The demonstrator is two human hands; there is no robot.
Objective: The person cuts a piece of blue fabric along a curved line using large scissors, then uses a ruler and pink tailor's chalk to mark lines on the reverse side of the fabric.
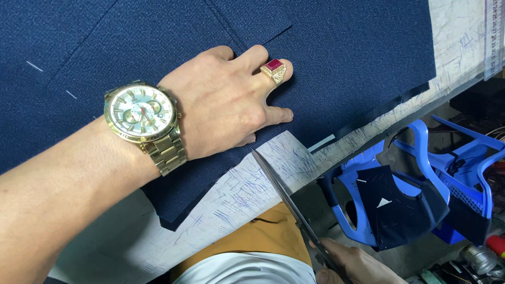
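Tailoring workshop. Beneath the left hand [221, 105], navy cloth [342, 58] with chalk marks covered a cutting table [247, 194] scored with pen lines. Right hand [352, 263] gripped scissors [289, 202]; cloth offcuts [394, 210] lay on a blue plastic chair [421, 147] beside it.

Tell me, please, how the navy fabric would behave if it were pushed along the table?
The navy fabric looks thin and floppy; it would probably wrinkle rather than slide whole. The left hand pressed flat on it likely pins it. Its edge lying flat suggests light weight.

no packages, labels, signs or screens in view.
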